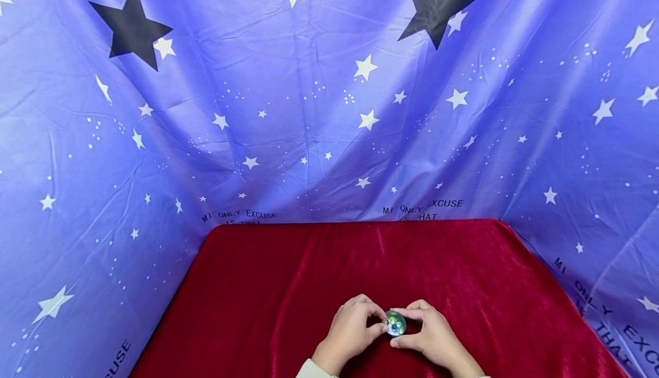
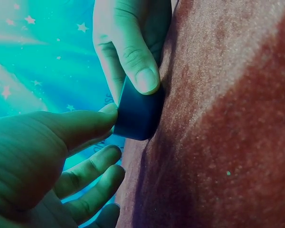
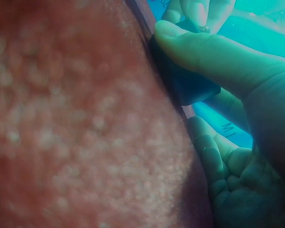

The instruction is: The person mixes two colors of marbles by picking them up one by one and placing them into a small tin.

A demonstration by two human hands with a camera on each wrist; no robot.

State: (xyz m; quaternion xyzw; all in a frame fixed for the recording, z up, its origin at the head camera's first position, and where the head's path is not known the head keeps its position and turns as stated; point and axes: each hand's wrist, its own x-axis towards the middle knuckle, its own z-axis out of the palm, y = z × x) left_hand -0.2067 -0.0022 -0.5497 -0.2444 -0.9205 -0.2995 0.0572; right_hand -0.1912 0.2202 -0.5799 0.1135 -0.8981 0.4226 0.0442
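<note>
Two hands meet low on the red cloth, near its front edge. The left hand pinches a small round shiny object from its left side with thumb and fingertips, the object resting on the cloth. The right hand pinches its other side, with a starry blue sheet hanging behind.

Left hand and right hand meet low at centre, fingers curled in a pinch.
</note>
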